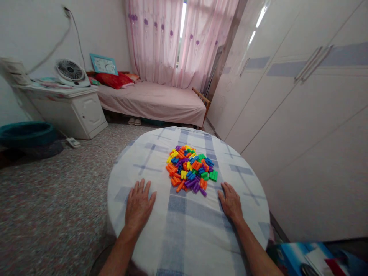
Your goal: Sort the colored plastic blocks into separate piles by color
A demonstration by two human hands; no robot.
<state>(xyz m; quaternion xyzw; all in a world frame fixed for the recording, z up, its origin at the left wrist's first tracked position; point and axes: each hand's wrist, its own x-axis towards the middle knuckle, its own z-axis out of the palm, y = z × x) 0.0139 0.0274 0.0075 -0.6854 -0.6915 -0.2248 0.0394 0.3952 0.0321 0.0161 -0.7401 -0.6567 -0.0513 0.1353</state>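
A heap of colourful plastic building pieces (189, 168) lies in the middle of a round table (184, 237) covered by a white and blue checked cloth. The pieces are orange, yellow, green, blue and purple, many shaped like short joined tubes. My left hand (139, 205) rests flat on the cloth to the left of the heap, its fingers spread. On the other side, my right hand (230, 201) lies palm down near a purple piece (202, 191) and a green piece (213, 175), apart from both. Neither hand holds anything.
White wardrobes (287, 126) stand close on the right. Behind the table is a bed (155, 97) with a pink sheet. A white cabinet (86, 111) with a fan (71, 71) stands back left, near a green basin (27, 134). A blue box (299, 255) sits at lower right.
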